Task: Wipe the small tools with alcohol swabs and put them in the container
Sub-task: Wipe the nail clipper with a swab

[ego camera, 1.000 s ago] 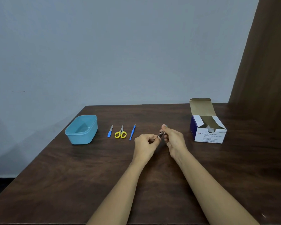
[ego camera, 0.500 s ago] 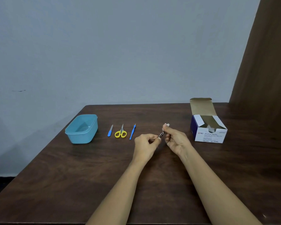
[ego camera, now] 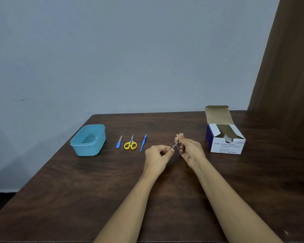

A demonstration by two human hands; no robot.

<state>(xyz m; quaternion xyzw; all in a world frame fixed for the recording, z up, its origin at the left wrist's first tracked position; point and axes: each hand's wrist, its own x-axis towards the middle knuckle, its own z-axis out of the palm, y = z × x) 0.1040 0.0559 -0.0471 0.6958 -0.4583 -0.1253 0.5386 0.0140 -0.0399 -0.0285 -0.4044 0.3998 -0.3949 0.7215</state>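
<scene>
I note a dark wood bench [ego camera: 77, 199] carrying: teal container [ego camera: 88, 140], blue file [ego camera: 119, 141], yellow scissors [ego camera: 130, 143], blue pick [ego camera: 143, 142], opened swab box [ego camera: 225, 135].

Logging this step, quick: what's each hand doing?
Left hand: closed on a small metal tool.
Right hand: closed, pinching a white swab.

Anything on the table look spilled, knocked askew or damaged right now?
Nothing stands out. The blue container sits upright, three tools lie in a neat row beside it, and the swab box is open, not crushed.
</scene>
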